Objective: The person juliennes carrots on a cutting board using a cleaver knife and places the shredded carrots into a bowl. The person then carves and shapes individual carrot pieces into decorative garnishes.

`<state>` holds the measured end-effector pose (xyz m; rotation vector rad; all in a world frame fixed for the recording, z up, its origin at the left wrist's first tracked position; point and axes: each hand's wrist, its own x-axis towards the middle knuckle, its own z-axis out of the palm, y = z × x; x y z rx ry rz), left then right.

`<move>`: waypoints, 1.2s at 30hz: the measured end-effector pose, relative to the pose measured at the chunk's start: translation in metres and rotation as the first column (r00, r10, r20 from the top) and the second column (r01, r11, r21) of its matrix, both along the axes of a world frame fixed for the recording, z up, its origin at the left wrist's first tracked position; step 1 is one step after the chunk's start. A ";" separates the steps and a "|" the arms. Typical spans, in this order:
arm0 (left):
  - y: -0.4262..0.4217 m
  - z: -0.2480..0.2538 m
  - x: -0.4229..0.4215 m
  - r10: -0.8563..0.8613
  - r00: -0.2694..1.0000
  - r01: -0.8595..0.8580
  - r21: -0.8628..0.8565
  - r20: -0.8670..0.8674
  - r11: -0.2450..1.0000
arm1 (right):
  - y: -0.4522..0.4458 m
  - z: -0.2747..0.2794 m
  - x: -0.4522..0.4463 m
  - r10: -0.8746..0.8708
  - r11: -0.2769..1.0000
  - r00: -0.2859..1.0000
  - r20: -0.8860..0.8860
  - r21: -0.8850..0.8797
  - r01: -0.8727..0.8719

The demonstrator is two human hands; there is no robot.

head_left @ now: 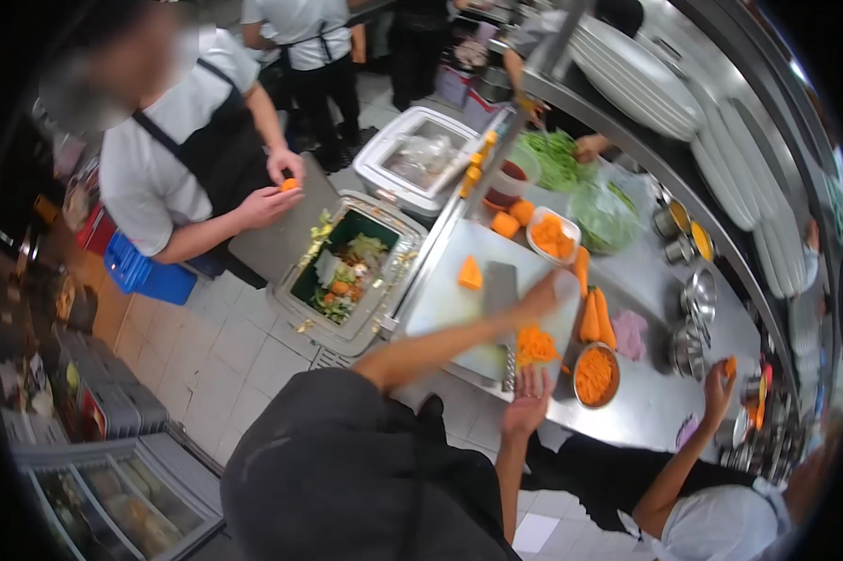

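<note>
On the white cutting board (431,304) lies a cleaver (501,285), its dark blade beside an orange chunk (470,272) and its handle near the board's front edge. My left hand (541,297) is over the board's right side, blurred, close to the white tub of orange pieces (552,237); its fingers are smeared. My right hand (531,397) is palm up at the board's front edge, fingers spread, just below a pile of orange shreds (536,345). A metal bowl of shreds (596,376) stands to its right, with whole carrots (596,318) behind.
A co-worker (197,150) at the left holds an orange piece above an open waste bin (346,271). Another person (711,505) reaches in from the lower right. Leafy greens (604,215), metal bowls (688,351) and a plate shelf (627,84) line the counter's far side.
</note>
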<state>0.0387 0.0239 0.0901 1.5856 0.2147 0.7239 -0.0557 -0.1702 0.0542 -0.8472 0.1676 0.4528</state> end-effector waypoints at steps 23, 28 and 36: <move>0.066 -0.008 -0.152 -0.127 0.965 0.257 -0.745 0.228 0.616 | 0.212 0.064 -0.082 0.517 0.812 0.037 0.855 -0.504 0.294; 0.026 0.052 -0.195 -0.268 0.958 0.213 -0.868 0.096 0.449 | 0.203 0.076 0.001 0.658 0.722 0.381 0.650 -0.688 -0.073; 0.034 -0.002 -0.149 -0.236 0.937 0.338 -0.841 0.258 0.422 | 0.172 0.066 -0.030 0.648 0.659 0.209 0.732 -0.677 0.328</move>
